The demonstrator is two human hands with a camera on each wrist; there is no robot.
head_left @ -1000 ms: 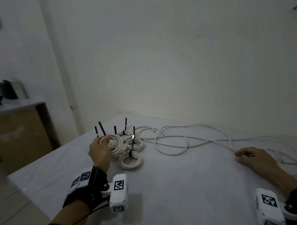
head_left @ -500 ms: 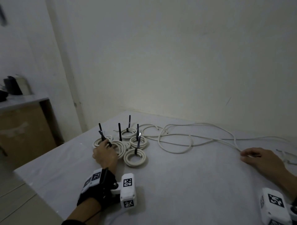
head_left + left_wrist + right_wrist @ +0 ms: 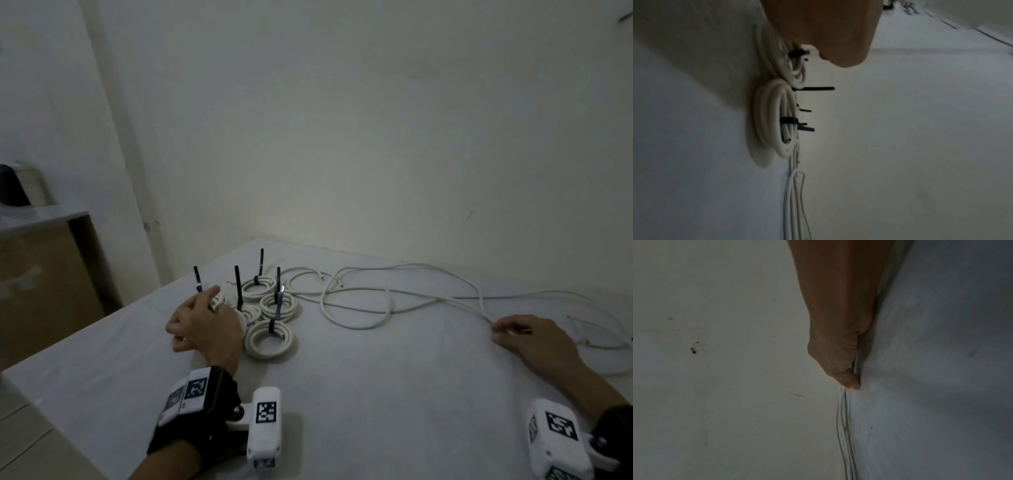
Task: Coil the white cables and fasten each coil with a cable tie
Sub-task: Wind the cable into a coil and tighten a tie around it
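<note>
Several white coils [image 3: 270, 339], each bound with a black cable tie [image 3: 276, 310], lie clustered on the white table [image 3: 376, 394]. My left hand [image 3: 200, 322] hovers over the leftmost coil with its fingers loosely spread. Its index finger rises beside that coil's upright tie [image 3: 197, 279]. The left wrist view shows only the palm [image 3: 828, 32] above the coils [image 3: 770, 113]. A long loose white cable [image 3: 359, 298] sprawls rightward to my right hand [image 3: 501, 334], which pinches it against the table. In the right wrist view the thumb [image 3: 849, 381] presses on the cable strands [image 3: 842, 418].
A wooden cabinet [image 3: 41, 274] stands beyond the table's left edge, with a dark object [image 3: 10, 186] on top. The wall runs close behind the table. More thin cable [image 3: 599, 329] lies at the far right, past my right hand.
My left hand has lowered the coil it held down among the other coils and loosened its fingers. The right hand has stayed on the loose cable.
</note>
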